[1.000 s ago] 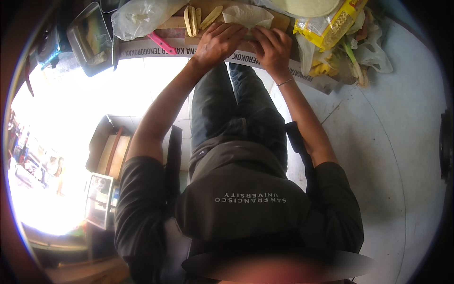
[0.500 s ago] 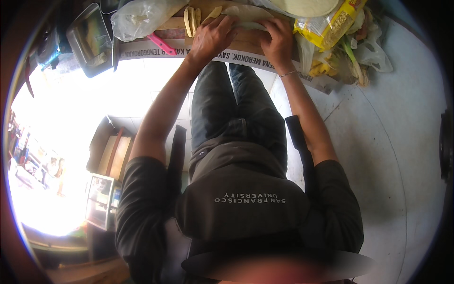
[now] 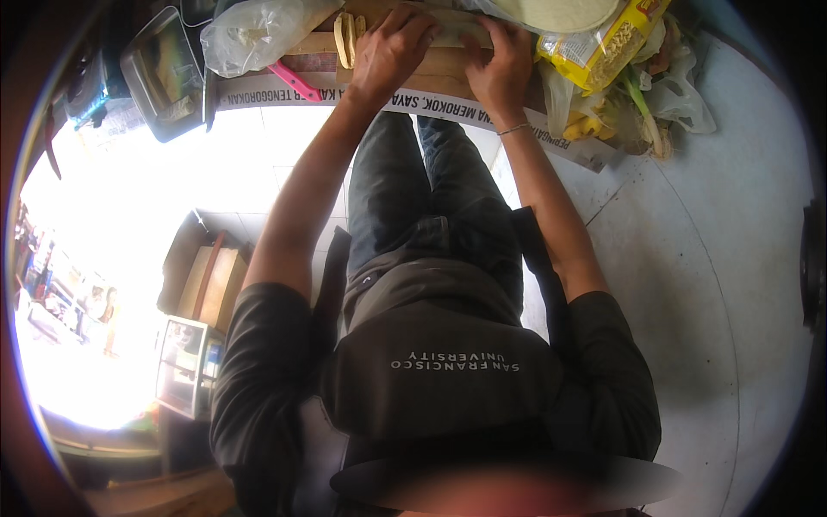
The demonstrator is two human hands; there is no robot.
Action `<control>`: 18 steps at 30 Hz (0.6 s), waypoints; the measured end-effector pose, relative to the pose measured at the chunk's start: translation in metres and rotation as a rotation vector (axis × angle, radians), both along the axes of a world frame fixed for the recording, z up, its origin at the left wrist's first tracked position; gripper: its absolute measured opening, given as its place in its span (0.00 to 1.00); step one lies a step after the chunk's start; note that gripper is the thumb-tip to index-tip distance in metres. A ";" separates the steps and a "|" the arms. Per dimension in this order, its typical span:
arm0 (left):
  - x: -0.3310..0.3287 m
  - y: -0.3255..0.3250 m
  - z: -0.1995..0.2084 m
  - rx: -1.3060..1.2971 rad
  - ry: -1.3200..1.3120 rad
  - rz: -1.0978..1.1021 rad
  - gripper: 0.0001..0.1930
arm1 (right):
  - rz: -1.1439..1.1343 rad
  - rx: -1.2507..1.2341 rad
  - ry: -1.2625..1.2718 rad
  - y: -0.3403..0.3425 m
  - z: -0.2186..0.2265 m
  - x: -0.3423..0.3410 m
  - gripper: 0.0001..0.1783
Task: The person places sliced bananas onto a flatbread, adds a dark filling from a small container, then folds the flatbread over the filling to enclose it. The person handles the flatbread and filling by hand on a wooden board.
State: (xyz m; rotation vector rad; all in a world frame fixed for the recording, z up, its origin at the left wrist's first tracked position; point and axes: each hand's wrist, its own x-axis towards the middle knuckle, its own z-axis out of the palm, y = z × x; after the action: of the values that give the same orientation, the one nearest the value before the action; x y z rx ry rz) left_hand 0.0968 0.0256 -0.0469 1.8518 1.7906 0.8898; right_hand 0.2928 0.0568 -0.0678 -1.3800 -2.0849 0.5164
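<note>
A pale, thin wrapper sheet (image 3: 453, 34) lies on a brown wooden board (image 3: 444, 71) at the far edge, partly folded into a roll shape. My left hand (image 3: 392, 53) has its fingers curled over the wrapper's left end. At the right end, my right hand (image 3: 502, 65) grips with thumb and fingers bent round it. My fingers hide both ends and whatever may be inside. Several yellowish banana slices (image 3: 346, 40) lie just left of my left hand. Beyond my right hand is a round stack of pale wrappers (image 3: 564, 12).
A pink-handled knife (image 3: 295, 82) and a clear plastic bag (image 3: 258, 36) lie left of the board. Further left sits a clear-sided container (image 3: 164, 73). A yellow packet (image 3: 610, 47) and a plastic bag with green stalks (image 3: 680, 99) are at the right.
Both hands have shifted slightly away from me, and the wrapper between them now looks more rolled up. The banana piece beside my left hand's fingers is no longer visible.
</note>
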 end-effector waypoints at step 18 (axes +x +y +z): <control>0.021 -0.062 0.011 -0.305 -0.185 0.195 0.23 | -0.018 -0.235 -0.005 -0.052 0.018 0.007 0.28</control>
State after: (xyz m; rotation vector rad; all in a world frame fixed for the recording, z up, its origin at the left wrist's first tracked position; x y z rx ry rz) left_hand 0.1176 -0.0361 -0.0358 1.3806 1.8907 0.7761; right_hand 0.2995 0.0045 -0.0494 -1.5296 -2.0656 0.7713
